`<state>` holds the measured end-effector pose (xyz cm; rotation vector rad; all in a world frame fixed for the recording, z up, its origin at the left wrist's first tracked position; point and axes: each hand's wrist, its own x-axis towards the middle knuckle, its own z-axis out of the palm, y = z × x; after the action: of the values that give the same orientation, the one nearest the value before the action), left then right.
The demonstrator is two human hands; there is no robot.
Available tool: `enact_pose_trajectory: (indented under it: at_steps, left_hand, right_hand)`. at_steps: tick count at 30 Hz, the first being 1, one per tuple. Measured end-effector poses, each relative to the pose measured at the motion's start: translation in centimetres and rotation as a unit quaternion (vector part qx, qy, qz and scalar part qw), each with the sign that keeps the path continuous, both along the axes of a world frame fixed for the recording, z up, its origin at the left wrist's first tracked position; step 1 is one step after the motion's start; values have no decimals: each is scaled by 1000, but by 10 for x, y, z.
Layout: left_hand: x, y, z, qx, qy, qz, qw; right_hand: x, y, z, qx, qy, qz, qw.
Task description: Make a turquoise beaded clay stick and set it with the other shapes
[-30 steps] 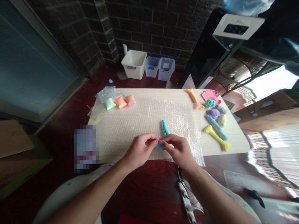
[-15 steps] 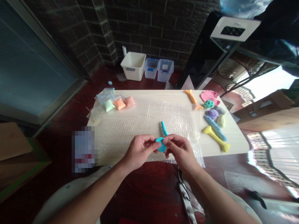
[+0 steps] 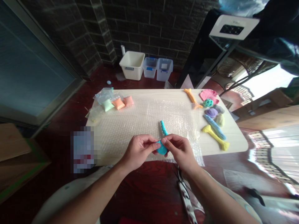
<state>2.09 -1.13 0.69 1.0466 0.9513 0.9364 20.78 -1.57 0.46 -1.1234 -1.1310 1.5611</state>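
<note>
Between both hands is a flattened disc of turquoise modelling clay (image 3: 161, 149). My left hand (image 3: 141, 149) pinches its left side with thumb and fingers. Closed on the right side of the disc, my right hand (image 3: 178, 147) has its thumb on the upper edge. Just beyond the fingers, a knobbly turquoise clay strip (image 3: 163, 127) lies on the bubble wrap (image 3: 130, 127); its near end meets the right fingertips, and I cannot tell if it joins the disc.
Clay packets (image 3: 118, 104) lie at the table's back left. On the right are an orange clay bone (image 3: 192, 98), a yellow clay bone (image 3: 216, 137), a blue clay roll (image 3: 215, 127), a purple lump (image 3: 211, 113) and a pink piece (image 3: 209, 95). Bins (image 3: 132, 65) stand behind the table (image 3: 173, 93).
The disc has tilted and sits slightly lower in my fingers. My right thumb has shifted a little left along its upper edge. The clay strip stays in place.
</note>
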Motion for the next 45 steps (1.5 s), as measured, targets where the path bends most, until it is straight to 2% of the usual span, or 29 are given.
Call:
enact_pose_trajectory:
  at_steps: [7,15,18,22,26,29,32,36,43,45]
  left_hand:
    - [0,-1,-3,-19,-47,-31,998]
    - [-3,1,-2,31,12,18,999]
    - [-1,1,-2,7,-5,22,1000]
    - [2,-1,-2,-52,-57,-15,997]
    - [0,-1,-2,-44,-41,-8,998]
    - [0,0,1,-53,-36,-10,998]
    - [1,0,1,-55,-43,-24,997]
    - [2,0,-2,-55,-64,-27,996]
    - [2,-2,-3,10,29,-28,999]
    - [4,-3,-4,11,29,-21,999]
  right_hand:
    - [1,0,-1,41,-25,-1,999]
    - [0,0,2,12,4,9,1000]
    - [2,2,2,19,-8,-3,1000]
    - [3,3,0,47,-9,-33,998]
    - [2,3,-1,25,7,-35,999]
    - [2,5,0,-3,13,-8,1000]
    - [3,5,1,6,-14,15,1000]
    - [4,4,0,24,-25,2,999]
    - [-2,0,-1,15,-16,35,999]
    - [-3,1,-1,21,-20,33,999]
